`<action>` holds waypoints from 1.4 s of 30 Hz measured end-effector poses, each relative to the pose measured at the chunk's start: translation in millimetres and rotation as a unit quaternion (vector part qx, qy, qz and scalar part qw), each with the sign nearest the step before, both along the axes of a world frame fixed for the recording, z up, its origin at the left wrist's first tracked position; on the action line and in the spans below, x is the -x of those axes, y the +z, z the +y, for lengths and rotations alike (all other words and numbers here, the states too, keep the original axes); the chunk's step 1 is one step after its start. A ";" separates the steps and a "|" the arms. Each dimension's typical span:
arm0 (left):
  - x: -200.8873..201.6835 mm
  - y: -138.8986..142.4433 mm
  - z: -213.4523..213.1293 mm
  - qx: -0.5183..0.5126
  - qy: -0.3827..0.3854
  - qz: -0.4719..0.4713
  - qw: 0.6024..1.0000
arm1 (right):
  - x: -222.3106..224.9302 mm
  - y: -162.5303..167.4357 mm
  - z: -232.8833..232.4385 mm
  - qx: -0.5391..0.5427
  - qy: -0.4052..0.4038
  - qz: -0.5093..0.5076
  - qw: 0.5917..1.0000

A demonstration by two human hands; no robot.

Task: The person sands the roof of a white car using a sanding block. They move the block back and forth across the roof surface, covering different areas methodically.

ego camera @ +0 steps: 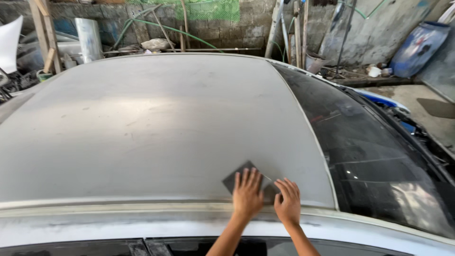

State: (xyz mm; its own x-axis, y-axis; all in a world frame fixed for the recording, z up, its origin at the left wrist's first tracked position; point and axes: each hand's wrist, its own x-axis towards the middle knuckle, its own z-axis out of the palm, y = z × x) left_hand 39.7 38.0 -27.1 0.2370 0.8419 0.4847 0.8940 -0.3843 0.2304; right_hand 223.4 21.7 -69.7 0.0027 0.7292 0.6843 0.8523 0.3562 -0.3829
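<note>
Pressed flat under both hands: a dark grey square sanding sheet (246, 178), lying on the dull grey sanded car roof (151, 123) near its lower right edge. Left hand (247, 194) and right hand (288, 204) side by side, fingers spread, grip open, pinching nothing. Dark tinted windscreen (374, 156) just right.

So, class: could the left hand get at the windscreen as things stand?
Probably yes. The left hand lies flat on the sanding sheet, but the right hand sits between it and the windscreen.
</note>
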 end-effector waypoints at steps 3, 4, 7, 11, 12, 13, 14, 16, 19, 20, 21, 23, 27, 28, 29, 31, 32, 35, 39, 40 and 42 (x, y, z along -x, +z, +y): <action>8.1 16.1 -7.9 0.043 -0.026 -0.046 0.998 | -13.5 3.2 -1.8 0.001 -0.003 -0.034 0.999; 38.1 23.2 -8.3 0.059 -0.021 -0.061 0.996 | -22.2 5.8 -3.1 0.033 0.009 -0.061 0.998; 160.6 41.8 -9.0 0.072 0.202 0.052 0.975 | -55.8 15.6 -8.8 0.077 0.061 -0.110 0.989; 244.3 56.5 -19.2 0.084 0.376 -0.023 0.923 | -100.0 23.8 -17.9 0.091 0.080 -0.176 0.977; 235.2 60.2 -23.2 0.081 0.397 -0.024 0.914 | -107.0 22.5 -19.2 0.081 0.077 -0.135 0.984; 214.9 60.4 -25.8 0.078 0.418 -0.024 0.905 | -112.5 20.7 -20.9 0.072 0.075 -0.094 0.990; 188.6 53.0 -25.6 0.077 0.395 0.014 0.915 | -115.9 17.8 -21.7 0.057 0.070 -0.051 0.995; 108.8 52.3 -27.2 0.108 0.322 0.007 0.940 | -118.2 10.7 -23.1 0.027 0.021 -0.005 0.999; -20.4 36.1 -46.9 0.112 0.122 0.067 0.984 | -115.5 1.8 -23.3 0.024 0.009 -0.004 1.000; -52.5 30.4 -52.6 0.150 0.068 -0.009 0.986 | -114.6 0.8 -23.5 0.018 0.016 -0.010 1.000; -67.5 27.5 -53.0 0.128 0.008 0.031 0.991 | -114.2 1.0 -23.4 0.020 0.037 -0.015 0.999; -59.5 24.8 -54.4 0.129 -0.061 0.088 0.986 | -116.8 -0.5 -21.2 0.016 0.072 -0.016 0.997; 92.8 42.6 -53.2 0.138 0.075 0.047 0.986 | -124.8 4.0 -15.9 0.006 0.100 0.004 0.995; 136.6 49.2 -53.9 0.134 0.163 0.022 0.977 | -125.7 5.2 -14.4 0.003 0.116 0.002 0.993; 176.7 54.9 -59.2 0.091 0.250 0.066 0.962 | -126.6 6.5 -12.7 0.002 0.133 -0.003 0.991; 216.0 65.2 -68.1 0.055 0.417 -0.059 0.905 | -124.9 7.2 -9.4 -0.012 0.126 0.031 0.991; 217.7 62.7 -71.1 0.051 0.411 -0.036 0.910 | -122.3 6.7 -8.1 -0.015 0.126 0.047 0.991; 147.7 42.2 -69.9 0.061 0.321 0.014 0.945 | -115.2 2.9 -2.9 -0.057 0.145 0.037 0.987; -4.6 2.3 -60.0 0.129 -0.043 0.103 0.985 | -111.8 -8.0 6.3 -0.038 0.143 0.022 0.989; -20.3 -3.9 -53.8 0.123 -0.082 0.106 0.983 | -112.9 -11.3 9.6 -0.021 0.152 0.007 0.988; -10.6 -7.5 -43.2 0.097 -0.159 0.120 0.975 | -117.7 -16.3 17.2 -0.002 0.160 -0.013 0.987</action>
State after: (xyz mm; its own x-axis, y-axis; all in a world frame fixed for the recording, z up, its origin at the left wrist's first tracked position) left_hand 50.3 -5.1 -34.6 0.5877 0.7784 0.2209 0.7745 -0.6201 0.1247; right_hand 341.1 38.9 -86.0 -0.2456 0.6872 0.6837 0.7052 0.6106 -0.3604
